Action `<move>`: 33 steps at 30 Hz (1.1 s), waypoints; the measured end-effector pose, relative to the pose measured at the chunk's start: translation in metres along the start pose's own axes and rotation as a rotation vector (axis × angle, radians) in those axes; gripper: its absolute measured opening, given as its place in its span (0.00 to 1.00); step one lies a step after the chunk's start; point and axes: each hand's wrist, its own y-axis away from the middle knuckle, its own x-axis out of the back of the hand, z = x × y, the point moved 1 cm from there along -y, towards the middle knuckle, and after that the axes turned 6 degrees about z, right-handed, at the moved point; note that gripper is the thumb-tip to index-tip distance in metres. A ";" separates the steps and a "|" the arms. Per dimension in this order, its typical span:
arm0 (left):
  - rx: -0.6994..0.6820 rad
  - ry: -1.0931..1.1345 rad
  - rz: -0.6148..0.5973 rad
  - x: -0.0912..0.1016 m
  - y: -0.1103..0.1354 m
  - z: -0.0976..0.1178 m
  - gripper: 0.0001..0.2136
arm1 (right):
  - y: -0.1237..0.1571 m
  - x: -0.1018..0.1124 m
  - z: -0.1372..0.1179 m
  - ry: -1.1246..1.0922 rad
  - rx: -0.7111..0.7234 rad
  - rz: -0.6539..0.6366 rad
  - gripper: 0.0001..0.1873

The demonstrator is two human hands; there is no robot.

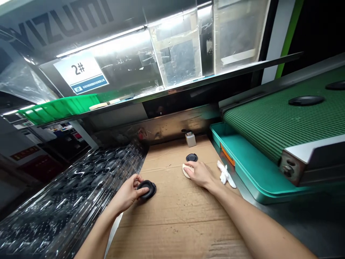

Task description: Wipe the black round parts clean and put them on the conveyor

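My left hand [129,192] pinches a black round plastic part [147,192] between thumb and fingers, over the left side of a cardboard sheet [167,216]. Farther right, my right hand [199,172] is closed on a cream-coloured round pad [185,171], its fingers partly covering it. Just beyond those fingers a black disc [192,157] lies flat on the cardboard. A small metal can [190,138] with its dark cap tipped to one side stands at the far end of the sheet. Crumpled white cloth [225,175] lies to the right of my right wrist.
Clear plastic trays [94,172] holding several black parts are stacked at left. On the right, a green conveyor belt [283,115] carries black discs above a teal bin [250,172]. A green crate [59,108] sits on the ledge of the machine at back left.
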 end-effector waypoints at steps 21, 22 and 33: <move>-0.399 -0.079 0.058 -0.192 -0.117 0.083 0.21 | -0.026 0.017 0.030 -0.391 -0.270 0.731 0.22; -0.368 -0.078 0.019 -0.195 -0.121 0.083 0.20 | -0.026 0.016 0.030 -0.404 -0.259 0.714 0.21; 0.154 0.861 -0.070 -0.155 -0.059 0.058 0.20 | -0.002 -0.006 -0.017 -0.580 -0.158 0.386 0.23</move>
